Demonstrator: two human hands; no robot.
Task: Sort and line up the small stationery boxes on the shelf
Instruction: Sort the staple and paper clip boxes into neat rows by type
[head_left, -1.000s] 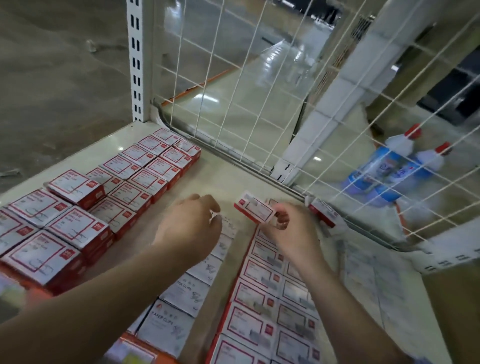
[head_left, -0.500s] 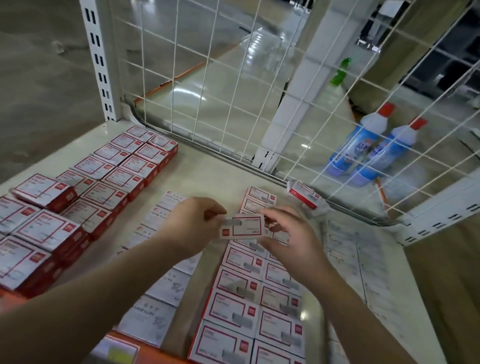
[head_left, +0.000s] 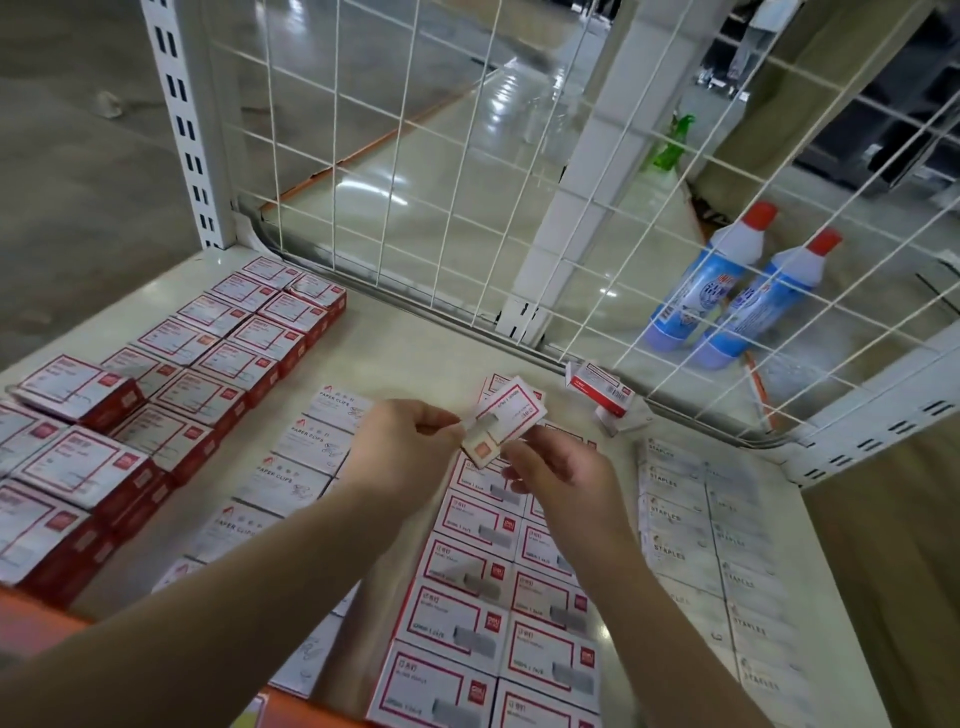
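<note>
Evidently a small red-and-white box (head_left: 503, 421) is pinched between the left hand (head_left: 402, 449) and right hand (head_left: 563, 475), tilted above the far end of the red-bordered rows (head_left: 498, 582), probably so it can be turned to match.

Shelf (head_left: 415, 353) w/ rows of boxes (head_left: 467, 597)

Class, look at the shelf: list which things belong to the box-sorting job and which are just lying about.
Job:
held box, gripped by left hand and right hand
red boxes
paper clip boxes
staple boxes
tipped box

Lying about:
two bottles
wire mesh
green sprayer
</note>
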